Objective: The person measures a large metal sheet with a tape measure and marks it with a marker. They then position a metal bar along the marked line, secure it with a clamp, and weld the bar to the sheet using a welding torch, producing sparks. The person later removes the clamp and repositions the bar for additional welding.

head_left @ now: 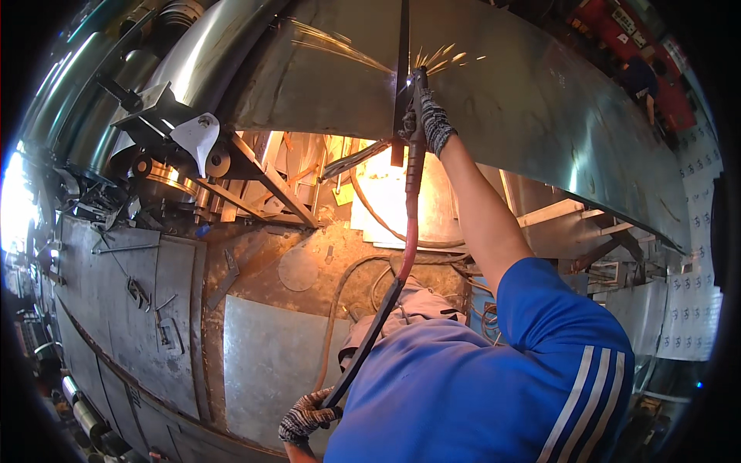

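My right hand (438, 123), in a grey knit glove, is closed around a dark cutting torch (415, 158). The torch head meets a large metal sheet (509, 100) beside a dark straight bar (402, 69) lying across it. A small bright spot glows there, and orange sparks (343, 48) fly off to the left and right. From the torch's rear the cable runs back past my body, red at first, then in a black sleeve (373, 336). Down by my left side, my gloved left hand (307, 415) is wrapped around that cable.
Large metal rollers (197, 58) stand at the upper left beside a bracketed frame (270, 181). Clamps (164, 328) lie on the steel plates (181, 278) at left. A loose hose (337, 297) loops near my legs. Another person (641, 81) is at the far right.
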`<state>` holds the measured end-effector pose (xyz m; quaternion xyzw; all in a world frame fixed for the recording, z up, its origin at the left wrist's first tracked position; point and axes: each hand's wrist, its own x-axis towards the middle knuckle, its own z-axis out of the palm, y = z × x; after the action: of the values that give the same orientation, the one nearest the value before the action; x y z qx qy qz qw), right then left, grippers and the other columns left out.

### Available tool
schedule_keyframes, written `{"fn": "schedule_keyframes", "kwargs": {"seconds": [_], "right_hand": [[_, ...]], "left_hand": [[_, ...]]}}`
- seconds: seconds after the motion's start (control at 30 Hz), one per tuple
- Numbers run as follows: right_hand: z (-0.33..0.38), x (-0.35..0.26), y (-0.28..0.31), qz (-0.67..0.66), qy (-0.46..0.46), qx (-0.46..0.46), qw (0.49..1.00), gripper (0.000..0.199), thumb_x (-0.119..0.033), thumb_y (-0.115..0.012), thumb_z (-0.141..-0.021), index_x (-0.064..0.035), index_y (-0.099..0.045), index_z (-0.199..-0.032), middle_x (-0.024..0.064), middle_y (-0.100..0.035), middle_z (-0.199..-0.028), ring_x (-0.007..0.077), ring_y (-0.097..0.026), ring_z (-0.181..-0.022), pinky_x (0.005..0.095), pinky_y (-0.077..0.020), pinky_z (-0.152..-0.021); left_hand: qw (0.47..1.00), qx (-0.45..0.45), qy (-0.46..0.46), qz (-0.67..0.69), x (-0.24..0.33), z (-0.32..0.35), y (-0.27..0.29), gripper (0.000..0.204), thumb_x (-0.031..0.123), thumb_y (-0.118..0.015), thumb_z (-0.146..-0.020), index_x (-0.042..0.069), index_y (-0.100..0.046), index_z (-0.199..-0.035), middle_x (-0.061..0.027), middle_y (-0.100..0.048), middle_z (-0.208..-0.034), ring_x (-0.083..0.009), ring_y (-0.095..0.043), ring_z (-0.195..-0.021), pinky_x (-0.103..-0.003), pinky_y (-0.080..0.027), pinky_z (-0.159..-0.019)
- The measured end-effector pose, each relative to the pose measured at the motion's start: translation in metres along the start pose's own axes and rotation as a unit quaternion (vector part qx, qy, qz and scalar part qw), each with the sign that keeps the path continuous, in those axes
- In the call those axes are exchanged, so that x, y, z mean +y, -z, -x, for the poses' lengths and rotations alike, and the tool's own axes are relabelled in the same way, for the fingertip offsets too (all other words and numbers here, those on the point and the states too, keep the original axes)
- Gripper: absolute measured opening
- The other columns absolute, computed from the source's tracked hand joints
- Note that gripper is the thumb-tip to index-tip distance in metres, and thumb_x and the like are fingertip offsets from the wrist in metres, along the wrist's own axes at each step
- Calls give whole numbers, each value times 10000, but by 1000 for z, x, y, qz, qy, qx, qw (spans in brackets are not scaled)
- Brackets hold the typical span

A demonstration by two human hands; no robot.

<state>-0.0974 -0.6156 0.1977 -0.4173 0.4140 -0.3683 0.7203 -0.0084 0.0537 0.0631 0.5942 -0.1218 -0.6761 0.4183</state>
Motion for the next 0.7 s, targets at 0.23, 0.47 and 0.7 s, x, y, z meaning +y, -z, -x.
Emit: {"fn": "schedule_keyframes", "kwargs": {"seconds": [0.23,0.47,0.7], "right_hand": [[18,3,-5,-4,-25,6,1000,833,-1000,-401,-731,-176,-448,-621,14,-384,-467,183,-428,-358,364,-415,-390],[25,15,-3,-26,-3,3,1000,825,-993,-446,-718,-174,-439,-616,0,-340,-456,169,-391,-353,367,-407,-395],[53,8,-22,-26,-73,24,997,834,-1019,-410,-695,-191,-382,-603,-25,-325,-454,108,-357,-351,298,-349,-373]], "left_hand": [[1000,14,1,-19,-8,8,9,602,157,-901,-760,48,-677,-1307,14,-682,-822,-80,-575,-602,-257,-500,-570],[999,-1,12,-38,-12,10,18,526,133,-886,-779,79,-701,-1268,8,-708,-839,-85,-585,-605,-260,-501,-568],[997,-19,33,-67,-35,5,32,517,154,-876,-806,155,-705,-1294,12,-736,-872,-84,-592,-641,-252,-492,-578]]}}
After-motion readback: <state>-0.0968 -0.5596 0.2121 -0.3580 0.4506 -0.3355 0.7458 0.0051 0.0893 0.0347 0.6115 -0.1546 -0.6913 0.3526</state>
